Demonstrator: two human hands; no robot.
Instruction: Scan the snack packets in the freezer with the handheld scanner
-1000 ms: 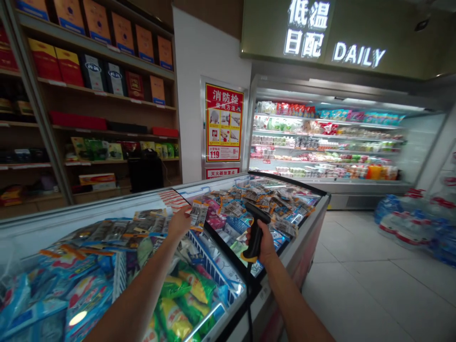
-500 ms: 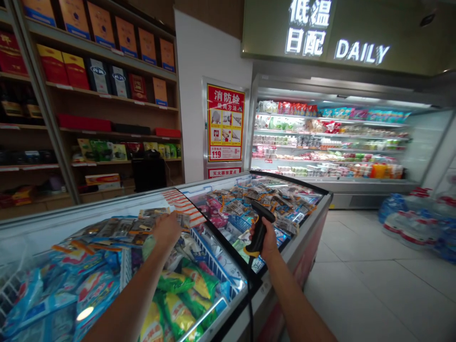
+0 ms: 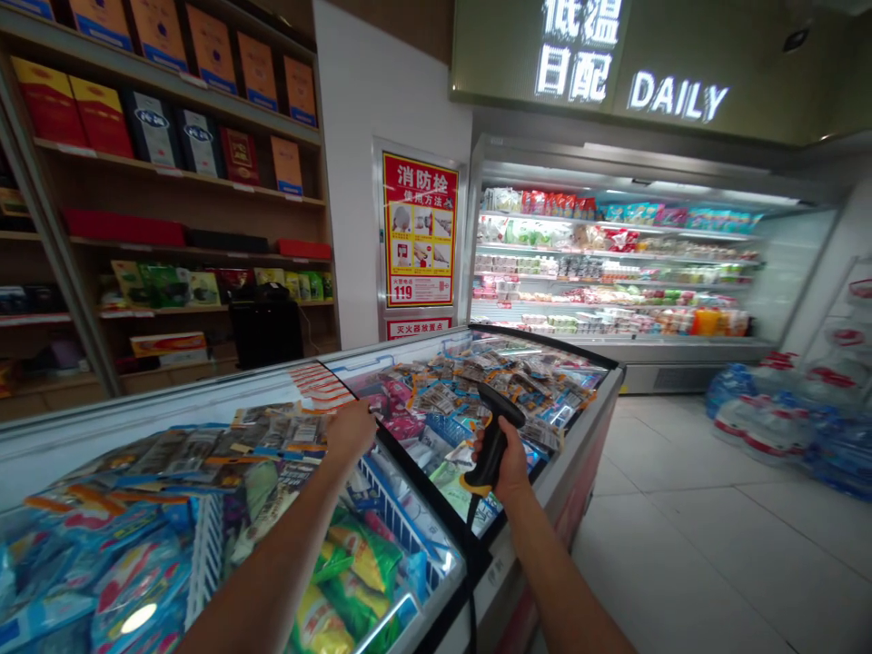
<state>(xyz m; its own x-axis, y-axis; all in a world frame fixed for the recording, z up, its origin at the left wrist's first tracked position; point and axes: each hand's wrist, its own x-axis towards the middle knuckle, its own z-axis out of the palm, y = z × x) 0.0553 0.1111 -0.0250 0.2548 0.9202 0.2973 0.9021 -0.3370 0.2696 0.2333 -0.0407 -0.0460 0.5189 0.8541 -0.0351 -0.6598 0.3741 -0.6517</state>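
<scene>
My right hand [image 3: 508, 459] is wrapped round the handle of a black and yellow barcode scanner [image 3: 491, 440], held above the chest freezer. The scanner's cord hangs down past the freezer's front edge. My left hand [image 3: 351, 434] reaches over the freezer, its fingers curled at the black frame [image 3: 401, 454] of the sliding glass lid; the fingertips are mostly hidden. Below and left of it lie brown-grey packets [image 3: 163, 451], blue packets [image 3: 143, 581] and green-yellow bags [image 3: 368, 549]. An orange-striped sheet [image 3: 320, 386] is just beyond the left hand.
More packets [image 3: 508, 372] fill the freezer's far half, under glass. Shelves of boxes [image 3: 204, 145] stand at the left, and a lit open refrigerator [image 3: 613, 263] is at the back. Water bottles [image 3: 763, 422] stand on the tiled floor [image 3: 671, 509] at the right.
My left hand has moved right, from above the packets to the lid's black frame. The scanner stays in my right hand. The view has turned slightly right.
</scene>
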